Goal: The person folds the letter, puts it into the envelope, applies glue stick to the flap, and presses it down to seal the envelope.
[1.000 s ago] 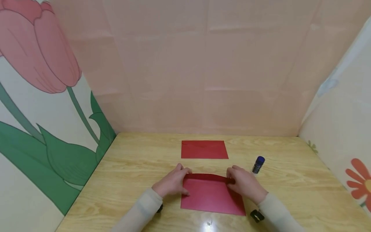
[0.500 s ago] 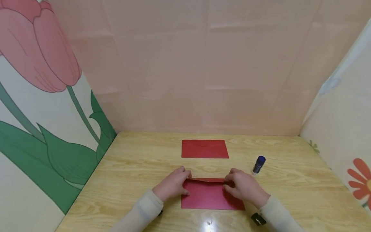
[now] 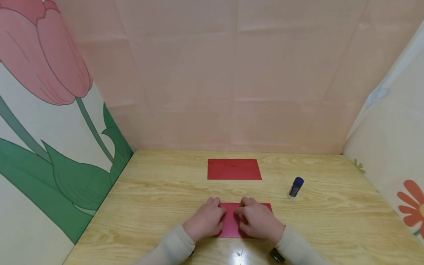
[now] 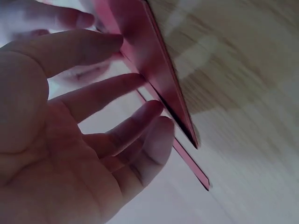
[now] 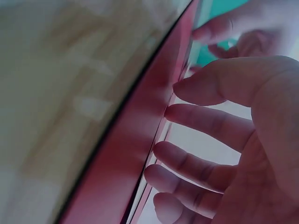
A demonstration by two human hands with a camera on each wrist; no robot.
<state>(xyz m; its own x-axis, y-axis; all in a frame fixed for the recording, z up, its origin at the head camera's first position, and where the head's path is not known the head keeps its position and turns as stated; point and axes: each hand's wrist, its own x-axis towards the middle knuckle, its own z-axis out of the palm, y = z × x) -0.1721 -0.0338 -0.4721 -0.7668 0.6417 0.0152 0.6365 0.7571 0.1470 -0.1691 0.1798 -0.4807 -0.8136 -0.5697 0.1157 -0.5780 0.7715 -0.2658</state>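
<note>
A red envelope (image 3: 230, 225) lies on the table between my two hands. My left hand (image 3: 204, 220) rests on its left part, with fingertips at the far folded edge and the thumb on the near face. In the left wrist view the fingers of my left hand (image 4: 93, 121) are loosely extended and touch the envelope (image 4: 154, 60). My right hand (image 3: 260, 221) lies on the envelope's right part, close to the left hand. The right wrist view shows the right hand (image 5: 224, 140) with relaxed fingertips along the fold of the envelope (image 5: 126, 140).
A second red envelope (image 3: 234, 170) lies flat farther back, its flap side up. To the right stands a glue stick with a dark blue cap (image 3: 296, 187). Behind the wooden table (image 3: 159, 176) rises a pink backdrop, with flower-printed panels at both sides.
The flap's raised edge has been folded down flat. Both hands have slid inward along the far edge, the right hand moving left and the left hand slightly right.
</note>
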